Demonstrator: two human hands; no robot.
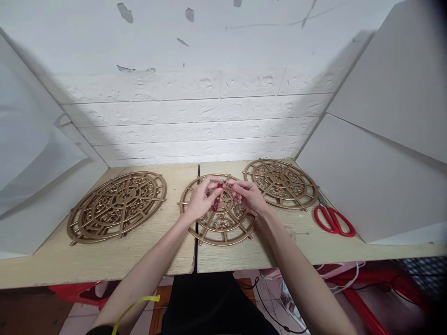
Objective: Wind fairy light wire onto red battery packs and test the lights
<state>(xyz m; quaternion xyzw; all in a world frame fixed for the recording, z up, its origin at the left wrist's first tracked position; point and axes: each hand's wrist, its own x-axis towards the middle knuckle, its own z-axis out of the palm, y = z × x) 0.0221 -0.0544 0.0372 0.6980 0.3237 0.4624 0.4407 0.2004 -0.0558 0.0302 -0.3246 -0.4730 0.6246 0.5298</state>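
My left hand (204,197) is closed around a small tool with a shiny red handle (217,197), held over the middle of a round gold openwork ornament (223,224). Its working end is too small to make out. Close beside it on the right, my right hand (249,196) pinches thumb to fingers near the tool's top, and what lies between them is too fine to tell. The ornament rests flat on the table under both hands, which hide part of its centre.
More gold openwork discs (120,204) lie overlapped on the left, and another disc (281,184) lies at the back right. Red-handled scissors (334,220) are near the right panel (377,186). A dark gap (196,251) splits the wooden tabletop (167,260). White brick wall (206,114) stands behind.
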